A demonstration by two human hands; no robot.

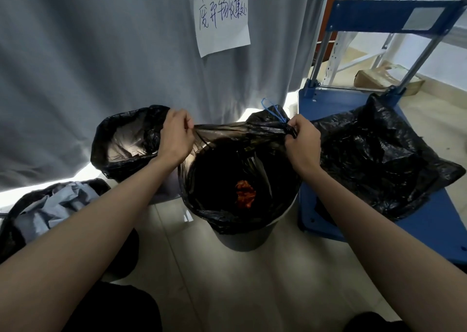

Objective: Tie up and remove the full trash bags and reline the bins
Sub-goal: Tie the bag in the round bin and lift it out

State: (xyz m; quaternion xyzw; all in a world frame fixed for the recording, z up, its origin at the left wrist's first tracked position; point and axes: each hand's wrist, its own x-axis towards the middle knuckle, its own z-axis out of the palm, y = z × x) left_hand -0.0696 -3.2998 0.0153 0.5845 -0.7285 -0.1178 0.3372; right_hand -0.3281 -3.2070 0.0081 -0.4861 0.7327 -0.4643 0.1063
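Bag in hand: the black liner (240,192) sits in the round grey bin (242,240) straight in front of me on the floor, its far rim pulled up into a taut band between my fists.
Left hand: my left hand (175,139) is closed on a bunched corner of that rim, fingers curled round the film.
Right hand: my right hand (302,143) pinches the opposite gather, right where the blue drawstring (274,111) loops out.
Contents: something orange-red (245,194) lies low inside; the rest is too dark to tell.
Risk, tearing: I judge the stretched film could split if I haul harder, since it looks thin where it is drawn tight.
Risk, spill: the near rim is still folded over the bin's lip, so lifting now could tip the bin or drag it.
Risk, string: the drawstring may slip from my pinch and leave the mouth open.
Neighbours: a second lined bin (121,144) stands just left, touching my left wrist's side; a loose black bag (374,159) lies on the blue cart (429,228) to the right; paper-filled bag (50,210) at lower left.
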